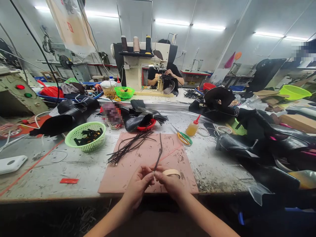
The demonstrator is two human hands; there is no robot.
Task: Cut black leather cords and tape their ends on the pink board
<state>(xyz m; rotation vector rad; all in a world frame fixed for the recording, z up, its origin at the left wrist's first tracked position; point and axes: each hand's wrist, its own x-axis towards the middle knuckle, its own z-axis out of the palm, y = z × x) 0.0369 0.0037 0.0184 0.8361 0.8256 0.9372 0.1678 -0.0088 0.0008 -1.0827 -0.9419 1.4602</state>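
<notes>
My left hand (140, 182) and my right hand (170, 181) meet at the near edge of a pink board (113, 179). Both are closed, thumbs and fingertips pinching the near end of a thin black braided cord (158, 158). The cord stretches away from me over the board, its far end lying loose. A roll of cream tape (172, 172) is right by my right hand's fingers; whether it is held or only touched is hard to tell. A bundle of similar black cords (130, 146) lies on the board to the left.
Left of the board stands a green basket (85, 146) of black pieces. Orange-and-green scissors (184, 138) and a glue bottle (192, 127) lie beyond it to the right. Black leather pieces (237, 144) crowd the right side. A co-worker (175, 72) sits behind a sewing machine (133, 72).
</notes>
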